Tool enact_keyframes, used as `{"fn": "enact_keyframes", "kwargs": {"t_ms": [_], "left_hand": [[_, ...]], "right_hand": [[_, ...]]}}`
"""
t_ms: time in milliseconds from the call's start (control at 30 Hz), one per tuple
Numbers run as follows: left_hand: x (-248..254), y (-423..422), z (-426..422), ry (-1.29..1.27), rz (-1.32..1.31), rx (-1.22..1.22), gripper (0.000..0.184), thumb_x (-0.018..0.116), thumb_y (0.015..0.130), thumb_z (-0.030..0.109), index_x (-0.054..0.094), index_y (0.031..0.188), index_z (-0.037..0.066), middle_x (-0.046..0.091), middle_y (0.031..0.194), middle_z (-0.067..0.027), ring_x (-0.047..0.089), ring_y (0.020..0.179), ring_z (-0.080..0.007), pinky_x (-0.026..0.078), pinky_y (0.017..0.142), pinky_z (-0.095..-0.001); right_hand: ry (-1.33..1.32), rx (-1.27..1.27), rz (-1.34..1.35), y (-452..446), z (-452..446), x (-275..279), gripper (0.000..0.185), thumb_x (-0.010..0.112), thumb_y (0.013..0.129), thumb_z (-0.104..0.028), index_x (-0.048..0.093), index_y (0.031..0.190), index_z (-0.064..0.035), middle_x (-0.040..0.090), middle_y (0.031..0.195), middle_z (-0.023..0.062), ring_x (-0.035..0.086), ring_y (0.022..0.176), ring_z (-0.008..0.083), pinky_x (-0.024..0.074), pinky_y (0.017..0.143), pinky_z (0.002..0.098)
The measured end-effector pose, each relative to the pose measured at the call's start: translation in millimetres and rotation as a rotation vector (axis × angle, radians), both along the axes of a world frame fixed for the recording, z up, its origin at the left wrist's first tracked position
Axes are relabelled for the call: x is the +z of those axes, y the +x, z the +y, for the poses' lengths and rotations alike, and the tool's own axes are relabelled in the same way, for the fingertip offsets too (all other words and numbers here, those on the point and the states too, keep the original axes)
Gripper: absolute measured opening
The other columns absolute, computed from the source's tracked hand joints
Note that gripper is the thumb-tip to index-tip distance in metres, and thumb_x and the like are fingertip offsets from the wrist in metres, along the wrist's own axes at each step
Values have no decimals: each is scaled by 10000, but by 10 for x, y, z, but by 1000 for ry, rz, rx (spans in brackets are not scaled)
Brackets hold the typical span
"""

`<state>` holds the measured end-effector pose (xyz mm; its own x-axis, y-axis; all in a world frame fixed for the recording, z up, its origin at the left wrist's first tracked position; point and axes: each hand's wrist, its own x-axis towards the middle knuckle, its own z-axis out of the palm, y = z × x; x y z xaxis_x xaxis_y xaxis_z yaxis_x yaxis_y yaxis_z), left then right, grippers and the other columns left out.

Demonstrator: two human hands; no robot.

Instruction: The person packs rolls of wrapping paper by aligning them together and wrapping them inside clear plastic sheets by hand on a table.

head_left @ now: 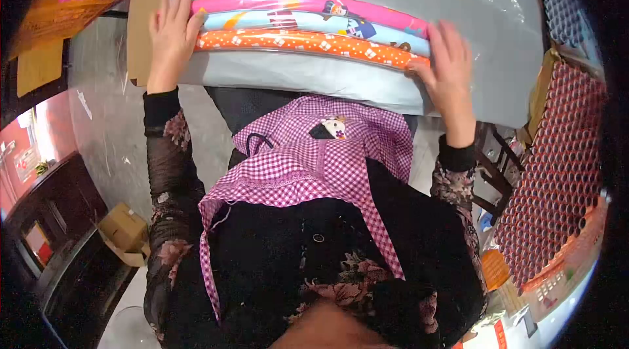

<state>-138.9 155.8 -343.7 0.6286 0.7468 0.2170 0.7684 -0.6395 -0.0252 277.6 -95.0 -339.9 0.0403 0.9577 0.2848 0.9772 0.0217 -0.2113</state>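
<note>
Three rolls of what looks like printed wrapping paper lie side by side in front of me. The far one is a pink roll (262,2), the middle a light blue roll (255,19), the near an orange dotted roll (301,42). Shiny clear film seems to cover them. My left hand (173,35) grips their left ends, thumb near the blue roll. At the right ends, my right hand (447,67) holds them, with its thumb by the orange roll and fingers toward the pink one. Some fingertips are hard to make out.
Beneath the rolls is a grey, plastic-covered table (485,15). On the right stands a large stack of reddish rolls (557,172), with blue-grey rolls (563,2) behind. An orange basket (59,15) is at upper left. A cardboard box (123,228) sits at lower left.
</note>
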Motion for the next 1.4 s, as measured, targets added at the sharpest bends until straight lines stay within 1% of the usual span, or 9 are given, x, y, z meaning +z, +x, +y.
{"fn": "enact_keyframes", "kwargs": {"t_ms": [200,300,467,633,867,967,1167,1233,1400], "left_hand": [[25,245,-248,35,-41,-61,495,530,971,343,461,1410,124,405,1505,-84,317,1402,-379,195,1124,-567],[44,577,-473,-65,-113,-117,512,543,960,348,463,1406,110,405,1504,-92,326,1399,-376,194,1124,-567],[2,910,-698,-114,-37,-136,757,615,834,538,451,1407,70,413,1491,-118,342,1390,-359,208,1109,-588],[32,917,-720,-95,4,-132,797,608,808,579,456,1403,70,412,1491,-117,356,1385,-350,224,1100,-590],[-12,925,-719,-86,-8,-130,799,598,815,585,459,1402,61,413,1491,-119,375,1377,-341,221,1105,-587],[7,940,-730,-81,-13,-127,800,589,816,593,461,1401,62,416,1489,-117,376,1378,-334,218,1109,-585],[-6,926,-726,-66,-17,-138,775,567,837,591,468,1395,62,447,1465,-113,382,1377,-324,222,1109,-583],[-6,925,-724,-50,-20,-149,768,561,843,590,469,1394,62,458,1457,-112,390,1373,-323,224,1109,-581],[5,940,-728,-26,-6,-150,768,573,839,583,469,1394,62,455,1460,-111,402,1364,-325,227,1110,-576]], "right_hand": [[109,-190,209,-127,-40,184,114,664,860,-59,669,961,-6,648,880,95,608,838,243,464,788,353],[-32,-368,474,-161,-119,184,109,655,877,-50,666,976,-7,635,890,96,602,802,208,470,717,301],[-161,-469,516,-102,-151,93,139,653,899,-92,690,999,-3,672,879,83,583,742,139,475,684,284],[-228,-571,882,-107,-103,28,182,682,894,-154,708,985,2,649,782,-5,534,673,67,430,608,229],[-259,-617,952,-59,-17,7,185,681,892,-185,708,915,-4,591,704,-34,469,620,35,364,552,205],[-274,-591,1021,-10,-13,9,197,684,863,-158,694,870,38,629,742,-16,525,714,58,429,653,222],[-351,-631,1070,38,41,-17,199,692,846,-162,684,796,31,587,682,-38,493,668,48,398,598,224],[-347,-663,1062,-2,75,0,204,681,887,-204,655,754,-51,497,603,-70,408,533,18,292,483,210],[-256,-600,999,-29,47,-47,235,679,891,-221,650,742,-42,496,602,-74,401,532,17,286,475,215]]}}
